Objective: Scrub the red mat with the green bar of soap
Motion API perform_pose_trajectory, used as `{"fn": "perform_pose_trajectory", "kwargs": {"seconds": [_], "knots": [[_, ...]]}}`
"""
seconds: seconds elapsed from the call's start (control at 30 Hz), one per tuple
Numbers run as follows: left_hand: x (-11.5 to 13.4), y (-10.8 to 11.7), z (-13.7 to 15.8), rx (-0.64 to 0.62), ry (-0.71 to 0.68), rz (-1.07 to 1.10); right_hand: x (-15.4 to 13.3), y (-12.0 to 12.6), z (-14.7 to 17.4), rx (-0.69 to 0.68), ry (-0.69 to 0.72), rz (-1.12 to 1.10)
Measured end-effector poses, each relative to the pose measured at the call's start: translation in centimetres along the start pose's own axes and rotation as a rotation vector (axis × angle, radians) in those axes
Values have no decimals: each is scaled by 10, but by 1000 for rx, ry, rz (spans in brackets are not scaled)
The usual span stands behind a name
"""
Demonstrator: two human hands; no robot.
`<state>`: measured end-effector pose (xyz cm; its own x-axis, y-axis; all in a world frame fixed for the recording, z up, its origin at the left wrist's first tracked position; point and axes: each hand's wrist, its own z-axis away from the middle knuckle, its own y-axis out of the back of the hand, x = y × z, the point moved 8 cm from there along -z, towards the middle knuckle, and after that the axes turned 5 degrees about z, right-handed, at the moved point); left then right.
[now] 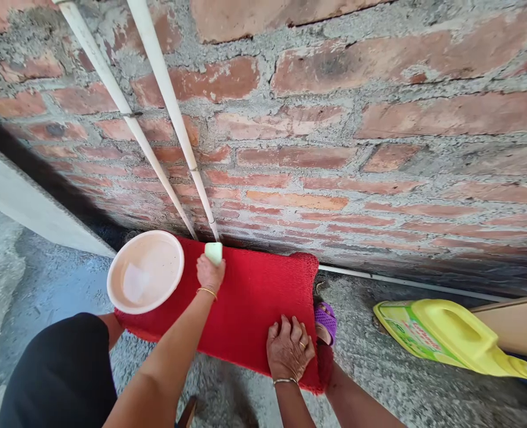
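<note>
My left hand (210, 274), with a thin bangle at the wrist, is closed around a pale green bar of soap (214, 253) near the far edge of a red mat (240, 297). The bar's lower part is hidden by my fingers. On the mat's right part my right hand (290, 346) lies flat, fingers spread, with a ring and a bangle. The mat stretches across above my legs, its right end rolled over and hanging down. A pale pink basin (116, 279) sits at the mat's left end; a bright reflection shows inside it.
A brick wall (290, 157) rises directly behind the mat, with two white pipes (169, 95) running down it. To the right stands a yellow detergent jug (450, 333) on the rough concrete floor. A purple sandal (325, 322) shows beside the mat. A pale slab (35, 196) stands at left.
</note>
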<state>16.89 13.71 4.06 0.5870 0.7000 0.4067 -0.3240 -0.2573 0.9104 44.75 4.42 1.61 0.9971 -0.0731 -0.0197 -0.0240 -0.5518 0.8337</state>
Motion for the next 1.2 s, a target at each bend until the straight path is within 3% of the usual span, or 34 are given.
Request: {"fn": "perform_pose_trajectory", "kwargs": {"seconds": [0.13,0.23,0.3,0.4,0.47,0.57,0.73,0.83,0.9,0.97,1.1,1.2], "knots": [[-11,12,-17,75,133,-56,-1,3,-2,2,0,15],[19,-10,10,25,68,-62,1,0,-1,-17,-17,-7],[54,-35,45,-78,-63,-58,3,-4,1,-43,-33,-28],[108,-77,111,-371,-349,-65,6,-10,6,-65,-26,-60],[128,-93,146,-528,-489,-58,5,-12,8,-78,2,-80],[121,-85,149,-529,-489,-25,4,-10,7,-74,-2,-69],[37,-34,73,-210,-192,-60,1,0,1,-38,-39,-24],[5,-18,55,-68,-106,-109,2,2,0,-45,-55,-41],[8,-23,67,-49,-142,-127,3,-1,1,-67,-66,-56],[29,-38,93,-99,-219,-133,5,-6,4,-95,-80,-69],[87,-79,156,-391,-434,-94,10,-22,14,-167,-95,-135],[112,-84,167,-487,-509,-38,11,-30,19,-219,-101,-172]]}}
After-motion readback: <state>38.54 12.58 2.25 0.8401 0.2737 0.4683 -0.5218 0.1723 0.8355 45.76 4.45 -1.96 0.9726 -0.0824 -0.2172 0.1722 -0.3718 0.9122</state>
